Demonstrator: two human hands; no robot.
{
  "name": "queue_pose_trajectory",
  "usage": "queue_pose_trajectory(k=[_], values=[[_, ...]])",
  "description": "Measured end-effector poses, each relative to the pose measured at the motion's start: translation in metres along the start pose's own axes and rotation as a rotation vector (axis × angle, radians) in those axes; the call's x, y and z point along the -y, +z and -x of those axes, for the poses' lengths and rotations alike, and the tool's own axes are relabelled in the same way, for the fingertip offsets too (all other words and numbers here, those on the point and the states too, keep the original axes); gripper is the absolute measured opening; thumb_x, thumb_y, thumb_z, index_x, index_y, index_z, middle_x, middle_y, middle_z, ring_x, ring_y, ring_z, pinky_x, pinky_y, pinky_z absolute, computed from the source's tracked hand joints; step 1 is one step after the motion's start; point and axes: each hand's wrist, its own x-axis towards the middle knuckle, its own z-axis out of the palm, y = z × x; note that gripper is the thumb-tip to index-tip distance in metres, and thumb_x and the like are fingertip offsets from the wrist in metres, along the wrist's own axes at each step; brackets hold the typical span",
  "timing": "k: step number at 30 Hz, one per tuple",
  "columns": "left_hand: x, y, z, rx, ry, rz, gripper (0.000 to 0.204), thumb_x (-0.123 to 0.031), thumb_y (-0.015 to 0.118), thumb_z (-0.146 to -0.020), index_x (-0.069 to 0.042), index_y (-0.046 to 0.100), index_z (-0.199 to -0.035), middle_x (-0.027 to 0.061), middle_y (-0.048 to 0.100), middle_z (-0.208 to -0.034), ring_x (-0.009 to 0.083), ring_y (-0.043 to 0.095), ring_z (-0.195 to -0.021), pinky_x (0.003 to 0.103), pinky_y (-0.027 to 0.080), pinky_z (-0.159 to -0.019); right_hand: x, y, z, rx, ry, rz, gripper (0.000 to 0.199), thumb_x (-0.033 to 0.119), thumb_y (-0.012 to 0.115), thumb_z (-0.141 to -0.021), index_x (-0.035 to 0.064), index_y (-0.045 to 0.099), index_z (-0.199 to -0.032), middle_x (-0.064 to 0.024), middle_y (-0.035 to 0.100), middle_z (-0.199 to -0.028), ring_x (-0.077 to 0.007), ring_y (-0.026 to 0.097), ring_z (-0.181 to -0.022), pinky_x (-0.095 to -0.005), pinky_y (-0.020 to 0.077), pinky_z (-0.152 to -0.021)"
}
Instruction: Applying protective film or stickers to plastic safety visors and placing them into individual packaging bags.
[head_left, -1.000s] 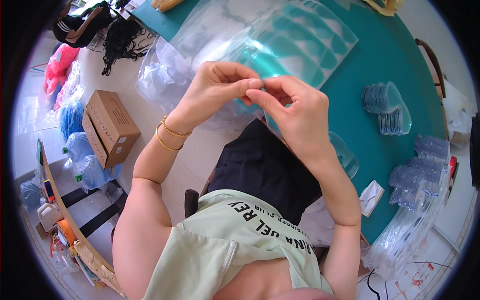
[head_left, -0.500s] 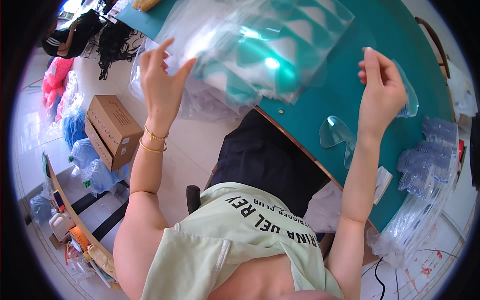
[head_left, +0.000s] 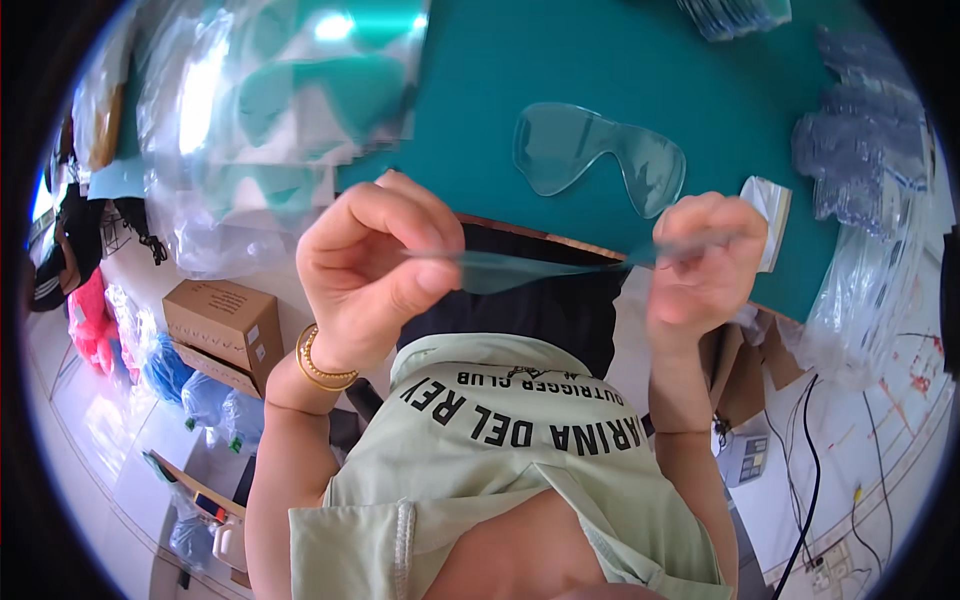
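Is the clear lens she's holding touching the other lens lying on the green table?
Apart. The head view shows the held lens stretched between both hands, above the lap, with bare green table separating it from the lying lens.

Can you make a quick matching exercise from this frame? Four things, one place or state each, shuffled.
Things:
1. clear lens sheet
2. goggle-shaped clear lens
3. cardboard box
4. gold bracelets

Places or states:
A. on the floor, to the person's left
B. lying flat on the green table
C. around the left wrist
D. held edge-on between the left hand and the right hand

Pairs: 1-D, 2-B, 3-A, 4-C
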Motion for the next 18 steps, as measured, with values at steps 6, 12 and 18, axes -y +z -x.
queue_pose_trajectory(k=[6, 12, 18], values=[[0.018, 0.014, -0.010, 0.119, -0.172, 0.078, 0.017, 0.000, 0.074, -0.088, 0.002, 0.064, -0.100, 0.0112, 0.063, -0.095, 0.0177, 0.060, -0.086, 0.030, 0.050, -0.076, -0.004, -0.047, 0.019, 0.004, 0.151, -0.121, 0.066, 0.052, 0.085, -0.075, 0.0018, 0.052, -0.103, -0.0014, 0.047, -0.073, -0.0077, 0.039, -0.058, -0.0226, 0.0277, -0.052], [0.030, 0.024, -0.023, 0.128, -0.127, -0.036, 0.013, 0.002, 0.070, -0.091, 0.004, 0.063, -0.101, 0.0117, 0.063, -0.101, 0.0150, 0.060, -0.087, 0.027, 0.051, -0.074, 0.000, -0.061, 0.016, -0.061, 0.287, 0.009, 0.009, 0.007, 0.058, -0.100, 0.0001, 0.055, -0.095, -0.0019, 0.051, -0.068, -0.0048, 0.040, -0.054, -0.0192, 0.0285, -0.046], [0.035, 0.041, -0.045, -0.166, -0.229, -0.680, 0.017, 0.000, 0.072, -0.090, 0.002, 0.066, -0.106, 0.0036, 0.066, -0.088, 0.0046, 0.060, -0.068, 0.018, 0.048, -0.056, 0.000, -0.046, -0.010, -0.205, 0.380, 0.293, 0.016, 0.015, 0.067, -0.097, 0.0002, 0.068, -0.092, 0.0005, 0.056, -0.061, -0.0027, 0.044, -0.049, -0.0174, 0.0313, -0.045]])
